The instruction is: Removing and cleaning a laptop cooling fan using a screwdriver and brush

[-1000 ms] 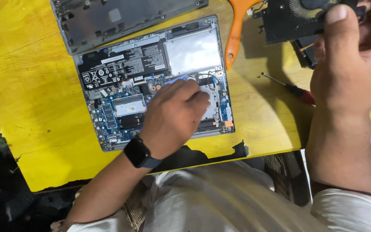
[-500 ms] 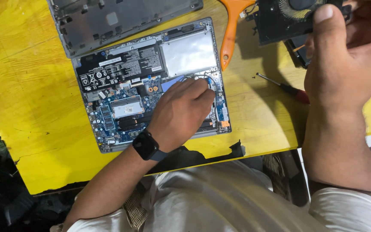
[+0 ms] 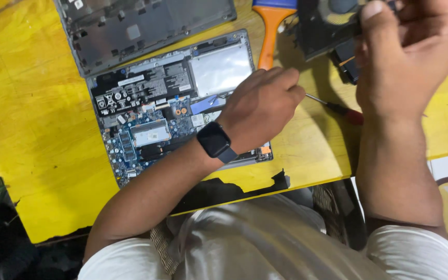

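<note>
An opened grey laptop (image 3: 130, 111) lies on the yellow table (image 3: 42, 155) with its circuit board and silver battery showing. My left hand (image 3: 263, 106), a black watch on its wrist, is off the laptop's right edge with its fingers curled. Its fingertips are at the metal tip of a red-handled screwdriver (image 3: 346, 111) lying on the table; whether they pinch it is unclear. At the top right, my right hand (image 3: 408, 57) is closed on a black cooling fan part (image 3: 322, 28) held above the table.
The laptop's grey bottom cover (image 3: 141, 26) lies at the back. A brush with an orange handle (image 3: 271, 31) rests beside it. A small dark part (image 3: 347, 65) sits under the fan. The table's front edge is chipped near my lap.
My left hand has left the laptop's board and moved right to the screwdriver's tip. My right hand still holds the fan part at the top right.
</note>
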